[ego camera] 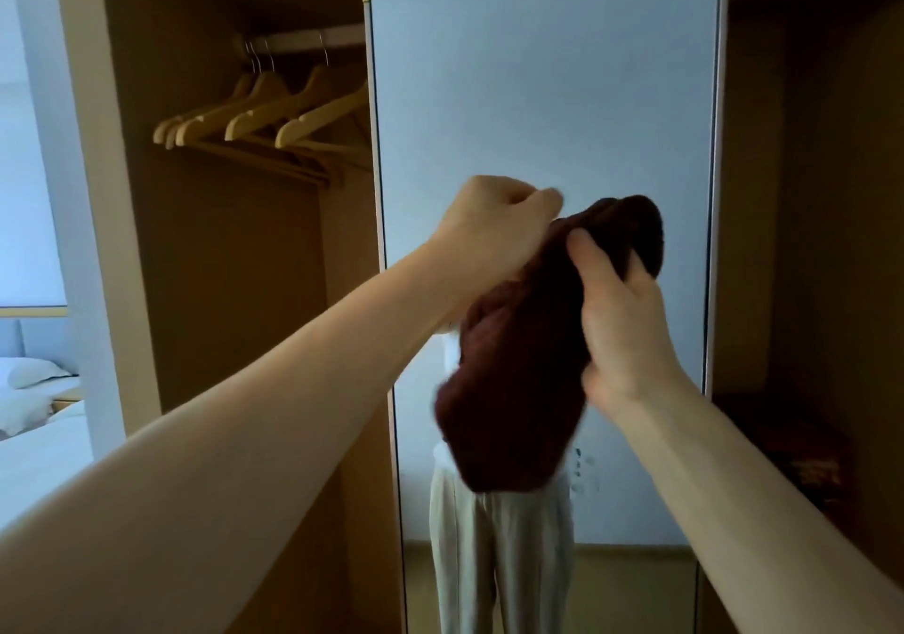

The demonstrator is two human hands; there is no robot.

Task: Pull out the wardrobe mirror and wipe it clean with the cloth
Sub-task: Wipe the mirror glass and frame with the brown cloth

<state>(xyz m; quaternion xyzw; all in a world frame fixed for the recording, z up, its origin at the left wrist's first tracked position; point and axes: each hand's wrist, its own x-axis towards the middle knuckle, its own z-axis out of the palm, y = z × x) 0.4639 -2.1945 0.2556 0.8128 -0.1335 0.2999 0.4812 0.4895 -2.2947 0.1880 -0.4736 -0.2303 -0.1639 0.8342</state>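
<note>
While both my arms reach toward the far side, a bed (29,418) with white bedding lies at the far left, past the wardrobe (127,193) wall. Right of that wall, wooden hangers (264,115) hang bare on a rail (303,39) in the open compartment.

Just right of the hangers the mirror (543,95) stands upright and faces me, its pale frame rising nearly to the top of the view. Its upper glass reflects a plain light wall, and its lower part reflects pale trousers.

My left hand (494,232) is clenched in front of the mirror's left-middle, fingers curled down onto the upper left of the cloth (518,379); it is blurred, so I cannot see the fingertips themselves. The cloth is dark red and bunched. It sits between my two hands and hangs below them, in front of the mirror's lower middle. I cannot tell whether it touches the glass.

My right hand (621,320) grasps the cloth's right side, thumb laid across the front and fingers wrapped behind.

Below that hand, dark smudges (584,474) mark the glass near the cloth's lower right edge. Right of the mirror the wardrobe is dim.
</note>
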